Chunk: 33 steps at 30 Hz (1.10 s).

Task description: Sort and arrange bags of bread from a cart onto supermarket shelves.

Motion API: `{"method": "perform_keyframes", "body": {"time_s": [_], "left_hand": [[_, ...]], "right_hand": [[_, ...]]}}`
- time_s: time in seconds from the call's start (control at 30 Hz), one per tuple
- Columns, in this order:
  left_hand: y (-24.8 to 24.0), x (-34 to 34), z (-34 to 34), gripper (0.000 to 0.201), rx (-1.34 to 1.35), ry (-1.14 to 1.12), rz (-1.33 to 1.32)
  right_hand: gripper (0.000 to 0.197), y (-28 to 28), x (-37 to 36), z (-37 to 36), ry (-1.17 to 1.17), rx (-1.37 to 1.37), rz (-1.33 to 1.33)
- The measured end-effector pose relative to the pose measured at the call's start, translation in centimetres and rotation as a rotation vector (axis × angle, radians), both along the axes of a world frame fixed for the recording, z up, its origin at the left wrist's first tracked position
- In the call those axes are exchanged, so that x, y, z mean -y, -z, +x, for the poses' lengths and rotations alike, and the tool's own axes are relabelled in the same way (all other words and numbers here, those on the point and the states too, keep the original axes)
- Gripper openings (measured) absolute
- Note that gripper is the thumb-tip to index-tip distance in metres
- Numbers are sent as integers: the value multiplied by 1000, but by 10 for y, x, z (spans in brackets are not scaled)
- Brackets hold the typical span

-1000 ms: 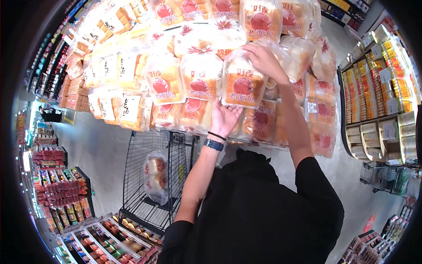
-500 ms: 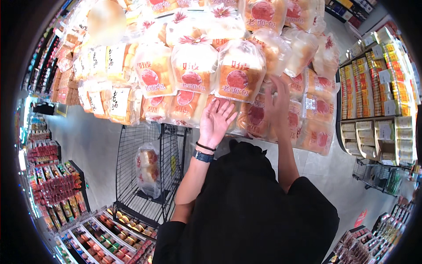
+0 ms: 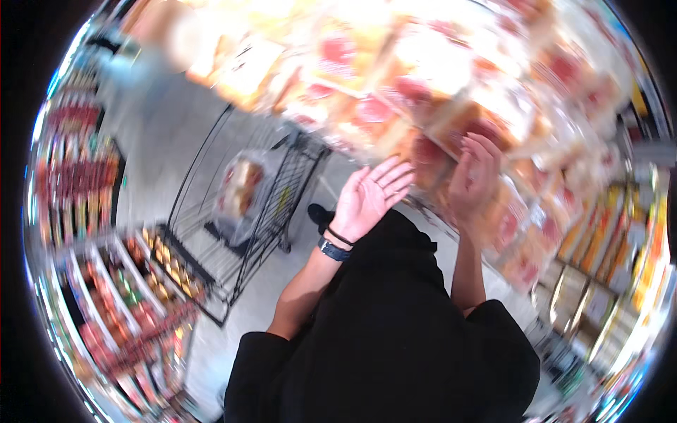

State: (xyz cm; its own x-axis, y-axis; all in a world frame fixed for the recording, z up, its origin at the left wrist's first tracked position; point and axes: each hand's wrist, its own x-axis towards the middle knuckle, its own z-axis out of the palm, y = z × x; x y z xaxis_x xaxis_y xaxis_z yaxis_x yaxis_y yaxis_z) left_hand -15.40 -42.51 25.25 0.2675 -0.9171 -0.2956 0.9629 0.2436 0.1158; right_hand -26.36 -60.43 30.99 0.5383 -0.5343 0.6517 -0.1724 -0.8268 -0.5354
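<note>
My left hand (image 3: 372, 194) is palm up, its fingers stretched out and nothing in it, just in front of the near edge of a bread display. A dark watch (image 3: 333, 249) and a black band circle its wrist. My right hand (image 3: 479, 173) is raised before the stack with its fingers loosely bent; no pack shows in its grasp. Around it lie many clear plastic packs of bread (image 3: 458, 127) with red round prints, blurred by motion. Whether the right fingertips touch a pack, I cannot tell.
To my left stands a black wire shopping cart (image 3: 204, 176) with a bagged bread loaf (image 3: 243, 189) in it. Shelves of small packaged goods (image 3: 106, 282) fill the lower left. On the right is a shelf of yellow and red packs (image 3: 606, 225).
The view has swung, so the bread display and cart appear turned and shifted. My left hand stays palm up; my right hand's fingers are closer together than before.
</note>
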Motion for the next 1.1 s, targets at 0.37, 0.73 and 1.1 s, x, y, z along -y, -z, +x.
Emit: {"method": "perform_keyframes", "body": {"time_s": [0.37,0.73,1.1], "left_hand": [[59,-215,46,40,-234,-683,95],[66,-363,120,37,-229,-950,46],[111,-425,124,35,-423,-992,103]], "right_hand": [[25,12,-151,159,-721,-138,62],[18,70,-340,268,-1219,-594,80],[32,192,-366,324,-1296,-1079,42]]}}
